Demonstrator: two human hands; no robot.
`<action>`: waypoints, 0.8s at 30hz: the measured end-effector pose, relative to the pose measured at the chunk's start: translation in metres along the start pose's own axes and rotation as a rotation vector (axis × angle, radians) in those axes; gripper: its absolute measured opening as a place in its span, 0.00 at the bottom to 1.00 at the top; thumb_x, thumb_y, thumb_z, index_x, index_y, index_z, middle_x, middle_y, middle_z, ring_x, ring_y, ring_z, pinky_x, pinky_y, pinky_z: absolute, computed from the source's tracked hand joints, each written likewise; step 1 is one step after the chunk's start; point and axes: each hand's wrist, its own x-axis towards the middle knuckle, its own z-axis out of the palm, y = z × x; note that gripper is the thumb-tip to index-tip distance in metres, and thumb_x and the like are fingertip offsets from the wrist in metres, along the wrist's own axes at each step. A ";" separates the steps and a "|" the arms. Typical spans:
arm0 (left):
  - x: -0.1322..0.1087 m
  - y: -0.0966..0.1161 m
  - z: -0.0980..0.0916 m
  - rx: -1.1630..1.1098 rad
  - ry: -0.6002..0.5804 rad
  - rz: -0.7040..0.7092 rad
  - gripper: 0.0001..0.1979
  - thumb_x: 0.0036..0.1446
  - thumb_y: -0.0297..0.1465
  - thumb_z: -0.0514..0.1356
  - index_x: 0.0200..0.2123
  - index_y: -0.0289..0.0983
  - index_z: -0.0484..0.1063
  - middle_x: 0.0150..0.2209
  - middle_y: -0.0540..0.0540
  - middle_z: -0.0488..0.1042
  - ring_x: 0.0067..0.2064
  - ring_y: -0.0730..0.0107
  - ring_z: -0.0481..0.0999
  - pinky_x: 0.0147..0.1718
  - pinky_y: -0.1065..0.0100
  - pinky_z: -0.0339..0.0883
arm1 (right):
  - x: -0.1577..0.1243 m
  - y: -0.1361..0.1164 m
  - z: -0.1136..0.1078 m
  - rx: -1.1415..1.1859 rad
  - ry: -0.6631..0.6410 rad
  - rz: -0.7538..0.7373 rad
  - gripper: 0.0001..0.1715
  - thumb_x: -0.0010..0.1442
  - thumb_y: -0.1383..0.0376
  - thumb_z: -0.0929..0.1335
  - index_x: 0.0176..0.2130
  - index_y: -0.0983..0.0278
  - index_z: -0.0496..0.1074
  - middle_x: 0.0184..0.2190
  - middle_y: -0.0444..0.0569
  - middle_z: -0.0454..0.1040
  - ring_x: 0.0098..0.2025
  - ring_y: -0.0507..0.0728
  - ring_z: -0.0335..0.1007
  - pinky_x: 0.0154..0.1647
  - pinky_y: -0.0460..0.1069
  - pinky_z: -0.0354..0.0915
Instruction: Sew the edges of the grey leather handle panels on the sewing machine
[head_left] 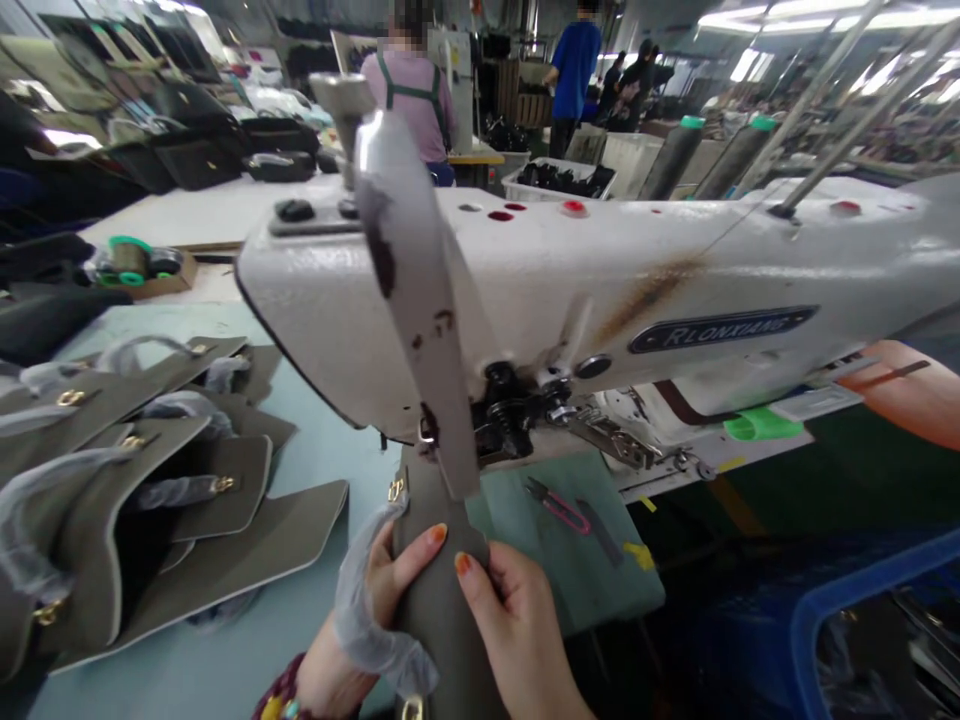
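Note:
A grey-brown bag panel (442, 610) lies under the front end of a white sewing machine (540, 290), its far end hidden behind the machine's arm-like lever (420, 290). My left hand (397, 580) grips the panel's left side, thumb on top. A plastic-wrapped handle (356, 590) with gold buckles arches over that wrist. On the panel's right edge, my right hand (510, 620) pinches it between thumb and curled fingers. The two thumbs nearly meet on the panel. Pink-handled thread snips (559, 505) lie on the table to the right of the hands.
Several similar panels with wrapped handles (180, 490) are piled on the left of the pale table (300, 600). A blue bin (810, 620) stands low at the right. Thread cones (675, 155) rise behind the machine. A person in pink (409, 100) and others are farther back.

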 end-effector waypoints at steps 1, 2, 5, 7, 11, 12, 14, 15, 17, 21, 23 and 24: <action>-0.001 0.004 0.002 -0.043 0.021 -0.001 0.25 0.35 0.47 0.73 0.34 0.40 0.73 0.31 0.44 0.78 0.30 0.58 0.77 0.33 0.63 0.75 | 0.002 0.000 0.000 0.002 0.000 -0.004 0.25 0.64 0.50 0.62 0.28 0.68 0.69 0.24 0.47 0.69 0.27 0.52 0.61 0.26 0.44 0.55; -0.001 0.007 0.003 -0.083 0.038 0.000 0.25 0.34 0.45 0.74 0.34 0.40 0.73 0.31 0.44 0.78 0.30 0.58 0.78 0.34 0.63 0.75 | 0.004 0.001 0.001 0.008 -0.004 -0.007 0.25 0.64 0.50 0.62 0.28 0.68 0.69 0.24 0.47 0.69 0.27 0.52 0.61 0.26 0.44 0.55; -0.001 0.016 0.005 -0.138 0.044 -0.019 0.26 0.36 0.43 0.74 0.39 0.40 0.74 0.30 0.46 0.78 0.30 0.59 0.77 0.31 0.65 0.74 | 0.010 0.001 0.003 0.016 -0.011 -0.010 0.24 0.64 0.51 0.63 0.28 0.67 0.67 0.25 0.47 0.70 0.27 0.52 0.61 0.26 0.44 0.55; 0.000 0.019 0.005 -0.138 0.047 -0.054 0.27 0.38 0.42 0.74 0.42 0.40 0.74 0.29 0.46 0.78 0.28 0.61 0.77 0.28 0.67 0.72 | 0.015 0.000 0.003 0.010 -0.008 -0.011 0.24 0.64 0.51 0.63 0.27 0.67 0.67 0.24 0.47 0.68 0.27 0.51 0.60 0.26 0.44 0.55; 0.004 0.024 0.004 -0.147 0.052 -0.028 0.26 0.44 0.40 0.72 0.47 0.41 0.73 0.34 0.46 0.79 0.30 0.63 0.78 0.29 0.69 0.72 | 0.025 -0.008 0.004 0.009 -0.002 -0.027 0.24 0.63 0.51 0.63 0.27 0.67 0.67 0.23 0.46 0.67 0.27 0.52 0.60 0.27 0.44 0.56; 0.006 0.025 0.004 -0.160 0.043 -0.018 0.26 0.45 0.39 0.72 0.48 0.41 0.72 0.35 0.46 0.79 0.30 0.64 0.78 0.29 0.69 0.73 | 0.027 -0.010 0.004 0.012 -0.006 -0.028 0.24 0.63 0.51 0.63 0.27 0.67 0.68 0.24 0.46 0.68 0.27 0.52 0.61 0.27 0.44 0.57; 0.008 0.029 0.004 -0.187 0.024 -0.006 0.25 0.46 0.37 0.72 0.48 0.40 0.72 0.34 0.46 0.79 0.29 0.64 0.78 0.28 0.70 0.72 | 0.032 -0.014 0.005 0.015 -0.012 -0.029 0.24 0.63 0.51 0.63 0.28 0.68 0.69 0.24 0.47 0.69 0.28 0.52 0.62 0.27 0.44 0.58; 0.010 0.031 0.004 -0.197 0.011 0.000 0.24 0.46 0.37 0.71 0.47 0.40 0.72 0.34 0.46 0.79 0.29 0.64 0.78 0.27 0.70 0.72 | 0.034 -0.015 0.005 0.014 -0.009 -0.031 0.24 0.63 0.52 0.63 0.28 0.68 0.69 0.24 0.46 0.69 0.28 0.52 0.62 0.27 0.44 0.58; 0.013 0.034 0.004 -0.206 -0.022 0.026 0.22 0.48 0.37 0.71 0.45 0.39 0.72 0.34 0.45 0.79 0.30 0.63 0.79 0.30 0.68 0.73 | 0.038 -0.015 0.006 0.008 0.004 -0.044 0.23 0.63 0.52 0.63 0.27 0.67 0.68 0.23 0.46 0.67 0.28 0.53 0.63 0.28 0.44 0.59; 0.022 0.036 0.001 -0.176 -0.040 0.051 0.24 0.49 0.39 0.70 0.48 0.41 0.72 0.34 0.44 0.79 0.31 0.61 0.80 0.30 0.66 0.73 | 0.046 -0.015 0.008 0.003 0.031 -0.070 0.23 0.63 0.52 0.63 0.26 0.66 0.67 0.23 0.44 0.65 0.30 0.53 0.64 0.30 0.44 0.60; 0.027 0.035 -0.001 -0.166 -0.030 0.063 0.24 0.48 0.40 0.70 0.48 0.41 0.73 0.34 0.44 0.79 0.28 0.62 0.79 0.29 0.66 0.73 | 0.050 -0.016 0.009 0.009 0.045 -0.065 0.23 0.63 0.52 0.63 0.25 0.66 0.66 0.22 0.44 0.64 0.30 0.53 0.64 0.31 0.44 0.60; 0.030 0.034 -0.002 -0.163 -0.028 0.074 0.25 0.47 0.40 0.70 0.48 0.40 0.73 0.34 0.43 0.80 0.28 0.62 0.79 0.30 0.66 0.73 | 0.051 -0.017 0.010 0.011 0.055 -0.059 0.23 0.63 0.52 0.63 0.25 0.66 0.65 0.22 0.44 0.64 0.30 0.53 0.64 0.31 0.44 0.61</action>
